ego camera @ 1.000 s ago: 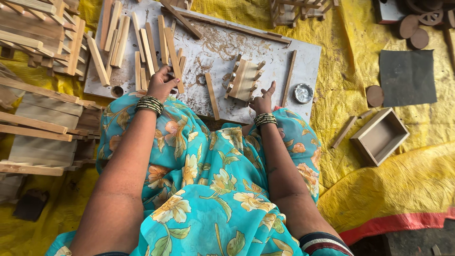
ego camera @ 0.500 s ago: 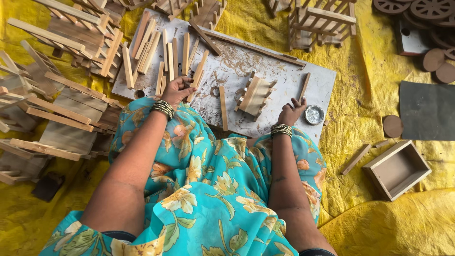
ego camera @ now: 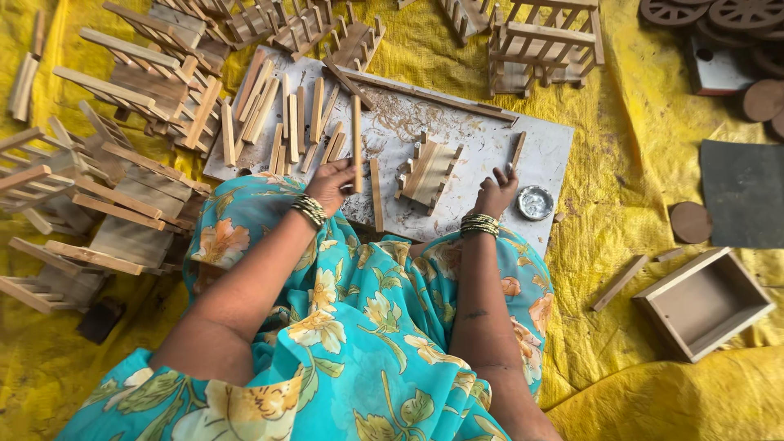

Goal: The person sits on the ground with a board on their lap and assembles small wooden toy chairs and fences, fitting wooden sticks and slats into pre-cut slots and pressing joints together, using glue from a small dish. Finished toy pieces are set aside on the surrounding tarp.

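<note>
Head view: stick point(ego camera: 357, 143) upright, lengthwise away.

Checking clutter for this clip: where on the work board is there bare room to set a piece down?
Bare board lies between the slatted piece and the far edge strip, dusted with shavings, and right of the piece toward the small tin. The left end is crowded with sticks, where the left hand holds one; the right hand rests near the tin.

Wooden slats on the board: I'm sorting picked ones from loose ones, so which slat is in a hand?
The long slat standing lengthwise, gripped at its near end by the left hand; the other slats lie untouched.
</note>
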Available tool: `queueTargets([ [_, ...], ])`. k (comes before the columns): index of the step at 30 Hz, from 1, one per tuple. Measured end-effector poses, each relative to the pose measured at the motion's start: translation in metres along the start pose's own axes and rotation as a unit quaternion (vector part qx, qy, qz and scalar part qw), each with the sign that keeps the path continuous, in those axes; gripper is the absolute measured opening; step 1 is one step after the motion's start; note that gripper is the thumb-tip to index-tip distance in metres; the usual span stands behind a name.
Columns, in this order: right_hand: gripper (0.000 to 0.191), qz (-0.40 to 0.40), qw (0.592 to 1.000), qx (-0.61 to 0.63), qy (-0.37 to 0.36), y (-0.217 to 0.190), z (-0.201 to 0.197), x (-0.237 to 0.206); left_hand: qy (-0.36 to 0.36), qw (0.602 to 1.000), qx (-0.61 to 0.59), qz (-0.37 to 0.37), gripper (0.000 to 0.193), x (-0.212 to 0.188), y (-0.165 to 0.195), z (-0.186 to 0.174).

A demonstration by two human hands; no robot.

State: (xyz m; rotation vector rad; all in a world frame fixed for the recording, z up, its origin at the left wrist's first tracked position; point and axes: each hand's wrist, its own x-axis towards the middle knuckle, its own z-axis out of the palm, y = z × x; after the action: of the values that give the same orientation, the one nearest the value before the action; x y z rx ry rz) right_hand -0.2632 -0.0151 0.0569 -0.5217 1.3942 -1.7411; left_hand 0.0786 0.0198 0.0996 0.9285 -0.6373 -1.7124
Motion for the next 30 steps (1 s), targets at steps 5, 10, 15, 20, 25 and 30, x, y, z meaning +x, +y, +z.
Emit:
queueTargets([
  [5, 0.059, 0.034, 0.996, 0.067, -0.041, -0.004, 0.002, 0.005, -0.074, 0.99, 0.123, 0.003, 0.022, 0.009, -0.01, 0.033],
  [10, 0.057, 0.054, 0.994, 0.083, -0.048, -0.004, 0.005, 0.003, -0.003, 0.895, 0.438, 0.085, 0.03, 0.034, -0.007, 0.058],
  [15, 0.057, 0.06, 0.992, 0.096, -0.047, -0.001, 0.012, 0.005, 0.079, 0.828, 0.552, 0.058, 0.036, 0.046, -0.002, 0.075],
  [20, 0.056, 0.061, 0.992, 0.095, -0.054, 0.005, 0.012, 0.006, 0.107, 0.777, 0.615, 0.079, 0.037, 0.055, -0.013, 0.084],
  [25, 0.056, 0.068, 0.992, 0.084, -0.064, 0.009, 0.015, 0.005, 0.096, 0.749, 0.65, 0.087, 0.031, 0.065, -0.023, 0.082],
  [30, 0.052, 0.062, 0.994, 0.062, -0.064, 0.013, 0.017, 0.005, 0.117, 0.745, 0.646, 0.12, 0.031, 0.066, -0.033, 0.077],
])
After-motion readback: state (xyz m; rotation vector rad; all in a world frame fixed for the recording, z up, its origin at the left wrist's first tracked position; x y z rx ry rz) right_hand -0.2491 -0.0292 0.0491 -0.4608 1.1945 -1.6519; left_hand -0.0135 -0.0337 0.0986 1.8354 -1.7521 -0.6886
